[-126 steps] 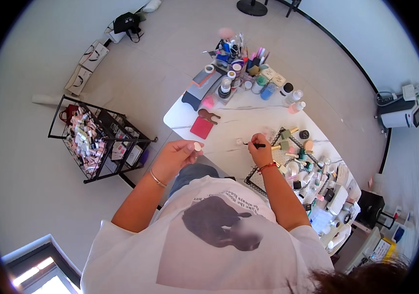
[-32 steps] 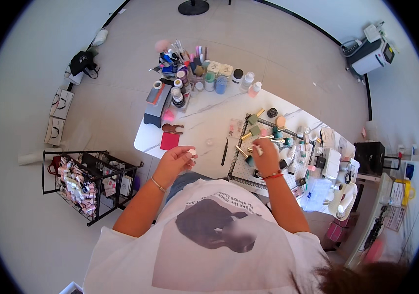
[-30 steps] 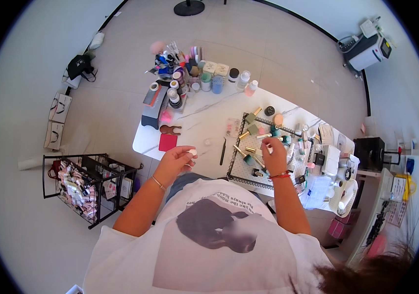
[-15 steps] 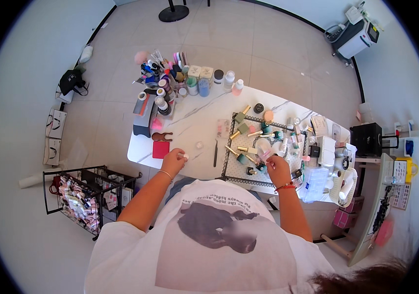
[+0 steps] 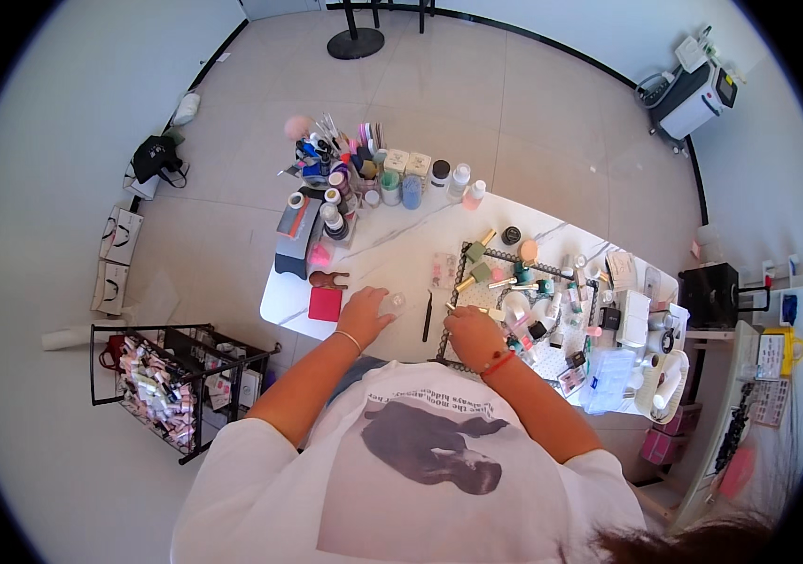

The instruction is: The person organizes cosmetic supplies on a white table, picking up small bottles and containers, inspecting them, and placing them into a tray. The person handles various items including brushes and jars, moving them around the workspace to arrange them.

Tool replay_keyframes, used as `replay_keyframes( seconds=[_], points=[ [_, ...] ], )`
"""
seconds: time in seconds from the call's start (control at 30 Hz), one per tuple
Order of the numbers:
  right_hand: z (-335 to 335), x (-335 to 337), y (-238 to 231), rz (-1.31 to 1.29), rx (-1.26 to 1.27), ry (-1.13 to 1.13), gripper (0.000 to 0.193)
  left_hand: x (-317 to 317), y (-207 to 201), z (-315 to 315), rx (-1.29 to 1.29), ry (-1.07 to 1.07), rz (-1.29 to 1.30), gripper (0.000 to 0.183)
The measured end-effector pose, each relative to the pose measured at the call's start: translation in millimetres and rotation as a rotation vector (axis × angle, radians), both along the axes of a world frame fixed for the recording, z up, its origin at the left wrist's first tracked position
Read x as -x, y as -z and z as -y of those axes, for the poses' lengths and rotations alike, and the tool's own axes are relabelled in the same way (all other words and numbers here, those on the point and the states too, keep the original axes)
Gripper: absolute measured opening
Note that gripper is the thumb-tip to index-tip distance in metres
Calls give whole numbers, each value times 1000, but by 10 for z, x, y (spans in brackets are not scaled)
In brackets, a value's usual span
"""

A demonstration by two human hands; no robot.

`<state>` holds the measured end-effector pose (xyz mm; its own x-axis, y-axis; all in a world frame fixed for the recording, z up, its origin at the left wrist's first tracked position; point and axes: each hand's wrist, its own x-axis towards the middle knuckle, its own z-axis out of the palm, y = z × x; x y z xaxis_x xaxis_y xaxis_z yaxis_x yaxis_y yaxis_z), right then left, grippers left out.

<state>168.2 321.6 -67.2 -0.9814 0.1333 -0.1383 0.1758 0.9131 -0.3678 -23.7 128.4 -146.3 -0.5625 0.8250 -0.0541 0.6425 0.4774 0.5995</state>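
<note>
Change: both of your hands have come down onto the tabletop since half a second ago; four seconds back they were raised side by side in front of you, the right one pinching a thin tool.
Left hand: your left hand point(image 5: 362, 314) rests on the white marble-pattern table point(image 5: 392, 258), fingers curled loosely around a small clear round jar point(image 5: 392, 303); whether they actually pinch it is too small to tell.
Right hand: your right hand point(image 5: 473, 335) lies knuckles-up at the near left corner of the black wire tray point(image 5: 462, 261), fingers folded together; what they close on is hidden beneath the hand.
Jar: pale, see-through, squat, standing on the table just past your left fingertips, between the red square card point(image 5: 324, 304) and the dark slim tweezers point(image 5: 428, 314).
Tweezers: lying flat between your two hands, touching neither.
Tray: crowded with small polish bottles and tubes, green, pink and gold among them.
Wrists: a thin bangle on your left, a red band on your right.
Far edge: a row of jars and bottles point(image 5: 401, 179) stands along the table's back.
Floor: a black wire cart point(image 5: 171, 390) sits well to your left.
</note>
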Motion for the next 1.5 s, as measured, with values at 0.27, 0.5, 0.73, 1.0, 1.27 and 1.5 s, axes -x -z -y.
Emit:
replay_keyframes(
  seconds=[0.27,0.5,0.73,1.0,1.27,1.5],
  points=[
    [-45,120,204,121,-123,38,9,37,2,-286,188,38,-41,42],
    [32,213,350,184,-182,-56,10,80,105,-204,96,43,-49,34],
    [150,264,550,210,-228,-93,13,52,-351,-154,-32,0,226,31],
    [-58,319,308,-82,260,83,20,-54,-1067,-102,-258,-79,439,33],
    [-243,406,-858,-134,1453,382,32,-63,-1555,-66,-218,9,698,39],
    [-120,451,-1352,-349,658,-71,33,-136,-1737,-134,-308,100,782,42]
  ],
)
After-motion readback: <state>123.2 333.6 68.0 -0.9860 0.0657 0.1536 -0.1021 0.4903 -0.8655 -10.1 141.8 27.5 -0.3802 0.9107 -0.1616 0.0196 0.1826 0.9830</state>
